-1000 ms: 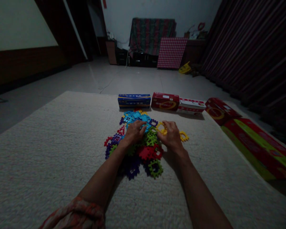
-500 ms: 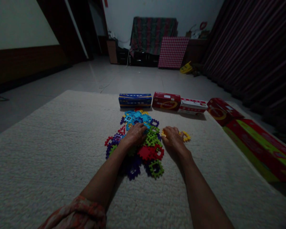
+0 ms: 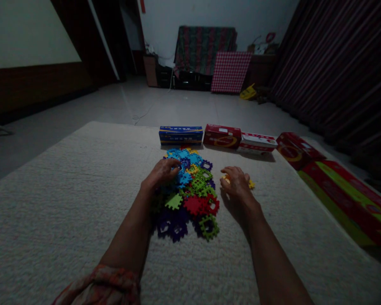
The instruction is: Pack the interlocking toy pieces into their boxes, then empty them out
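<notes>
A pile of flat, notch-edged plastic building pieces lies in front of me, with light blue pieces [image 3: 184, 178], green pieces [image 3: 198, 184], red pieces [image 3: 195, 205] and purple pieces [image 3: 178, 228]. Over the pile's left side is my left hand [image 3: 161, 173], its fingers bent and its thumb a little apart; I see no piece held there. To the right of the pile, my right hand [image 3: 236, 183] curls around a yellow piece [image 3: 226, 179], which shows between thumb and fingers. More yellow [image 3: 251, 184] peeks out beside that hand, partly hidden beneath it.
Behind the pile stand a blue box [image 3: 180, 136], a dark red box [image 3: 222, 137] and a white-and-red box [image 3: 257, 143]. Further red boxes [image 3: 300, 148] line the right edge of the pale mat [image 3: 66, 178]. A cloth-covered cabinet [image 3: 206, 48] is at the far wall.
My left hand has moved left across the pile, uncovering blue, yellow and green pieces. My right hand has shifted slightly right, and the yellow between its fingers moved with it.
</notes>
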Motion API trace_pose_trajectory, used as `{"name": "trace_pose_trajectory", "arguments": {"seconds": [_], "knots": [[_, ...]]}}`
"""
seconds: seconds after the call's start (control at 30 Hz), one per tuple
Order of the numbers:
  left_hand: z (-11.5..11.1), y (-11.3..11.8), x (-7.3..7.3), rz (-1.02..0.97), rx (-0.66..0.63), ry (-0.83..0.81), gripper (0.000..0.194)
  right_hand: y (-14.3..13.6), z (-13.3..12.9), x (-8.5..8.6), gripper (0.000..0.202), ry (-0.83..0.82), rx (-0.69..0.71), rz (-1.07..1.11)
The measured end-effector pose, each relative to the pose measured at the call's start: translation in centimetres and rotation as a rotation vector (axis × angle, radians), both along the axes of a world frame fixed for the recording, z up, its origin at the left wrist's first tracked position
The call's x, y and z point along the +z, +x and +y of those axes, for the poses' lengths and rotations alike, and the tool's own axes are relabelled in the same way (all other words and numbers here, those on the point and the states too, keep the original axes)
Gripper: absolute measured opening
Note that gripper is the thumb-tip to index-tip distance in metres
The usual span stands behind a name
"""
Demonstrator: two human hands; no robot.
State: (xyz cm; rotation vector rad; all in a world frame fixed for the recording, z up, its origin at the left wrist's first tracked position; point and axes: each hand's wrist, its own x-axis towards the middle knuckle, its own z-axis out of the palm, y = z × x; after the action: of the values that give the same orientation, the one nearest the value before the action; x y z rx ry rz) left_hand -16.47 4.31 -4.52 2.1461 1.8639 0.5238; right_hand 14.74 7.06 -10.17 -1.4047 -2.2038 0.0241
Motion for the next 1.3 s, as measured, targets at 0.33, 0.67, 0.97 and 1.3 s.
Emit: {"name": "trace_pose_trajectory", "arguments": {"seconds": [0.33,0.67,0.97,1.3], "knots": [[1.4,-2.2,-3.6,0.056,0.282,0.029,0.038,-9.8,2.5,2.0,0.028,-0.204,0.028,-0.093],[2.0,-1.8,-5.0,0.049,0.165,0.036,0.036,-12.7,3.5,3.0,0.034,-0.377,-0.162,-0.237],[1.8,-1.8,-5.2,0.096,0.211,-0.018,0.047,-12.6,3.4,4.0,0.03,-0.443,-0.197,-0.22],[1.5,-2.0,-3.3,0.064,0.221,-0.114,0.039,-9.5,3.7,2.7,0.027,-0.109,0.011,0.128]]}}
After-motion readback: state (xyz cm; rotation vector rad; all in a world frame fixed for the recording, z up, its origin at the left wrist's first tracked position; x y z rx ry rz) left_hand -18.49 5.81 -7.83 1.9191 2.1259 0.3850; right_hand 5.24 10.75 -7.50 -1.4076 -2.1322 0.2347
